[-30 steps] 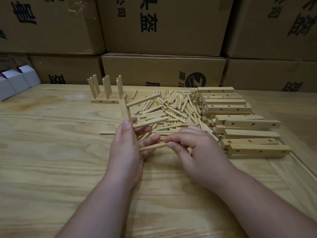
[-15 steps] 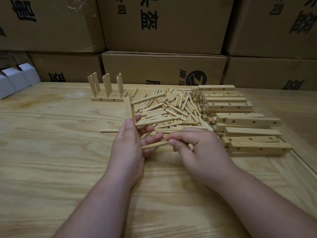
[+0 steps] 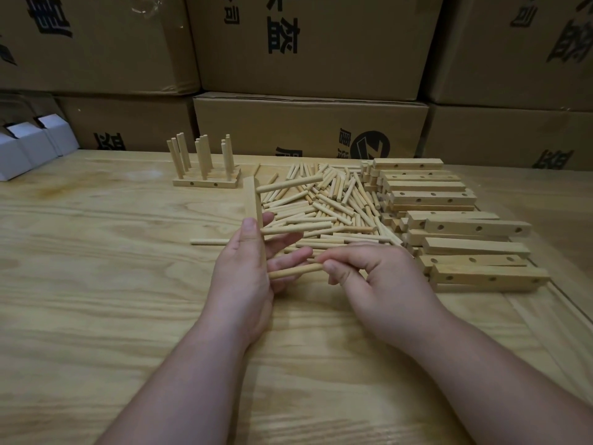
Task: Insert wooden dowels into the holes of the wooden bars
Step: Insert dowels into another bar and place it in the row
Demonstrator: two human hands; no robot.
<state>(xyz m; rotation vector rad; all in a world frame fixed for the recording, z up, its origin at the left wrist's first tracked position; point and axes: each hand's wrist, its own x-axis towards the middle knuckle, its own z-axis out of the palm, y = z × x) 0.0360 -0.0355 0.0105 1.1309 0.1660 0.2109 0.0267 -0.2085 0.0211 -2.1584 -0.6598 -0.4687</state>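
Two dowels are already sticking out to the right from the wooden bar (image 3: 253, 203) that the left hand (image 3: 244, 281) is holding on edge near the middle of the table (image 3: 96, 284), thumb along its near face and fingers curling behind it. The right hand (image 3: 369, 277) is pinching a third dowel (image 3: 295, 271) by its right end between thumb and fingertips, its left end reaching the bar's lower part; whether it is seated in a hole I cannot tell, since the left hand is hiding that spot.

The dowel is looking light, stiff and smooth, so a fingertip pinch near its outer end should be giving enough push, provided it is lying straight with the hole. The bar seems rigid and light too, best braced right behind the hole being filled.

The loose dowel pile (image 3: 321, 207) is lying just beyond the hands, the stacked bars (image 3: 449, 220) to its right, and finished bars with upright dowels (image 3: 205, 175) at the far left.
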